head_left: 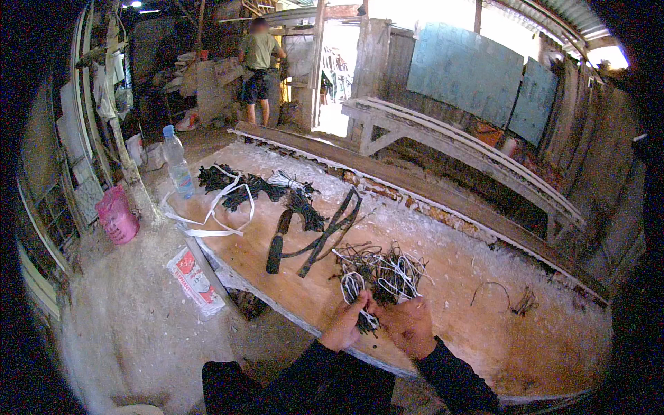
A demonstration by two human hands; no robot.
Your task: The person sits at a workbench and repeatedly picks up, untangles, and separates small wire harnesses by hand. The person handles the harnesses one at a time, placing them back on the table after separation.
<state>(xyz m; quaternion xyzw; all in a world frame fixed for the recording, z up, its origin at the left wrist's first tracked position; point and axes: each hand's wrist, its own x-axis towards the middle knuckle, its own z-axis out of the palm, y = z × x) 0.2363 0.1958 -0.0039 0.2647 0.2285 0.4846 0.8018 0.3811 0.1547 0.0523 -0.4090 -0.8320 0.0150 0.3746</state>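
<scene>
At the table's near edge, my left hand [340,326] is closed round a small bundle of black and white cords [352,287], whose ends poke out below the fingers. My right hand [409,328] meets it from the right, fingers pinched together at the bundle's side; exactly which strands they grip is hidden. Just beyond both hands lies a tangled pile of loose dark and white cords [399,268]. Farther left rest a dark-handled tool [276,250], crossed black strips [325,238] and several tied bunches of black cords [301,204].
A white strap [220,232] loops over the left end of the wooden table [484,332], near a clear plastic bottle [178,166]. A few loose strands [526,301] lie at right. A long bench [463,155] stands behind; a person [259,62] stands far back. A pink bag [117,216] sits at left.
</scene>
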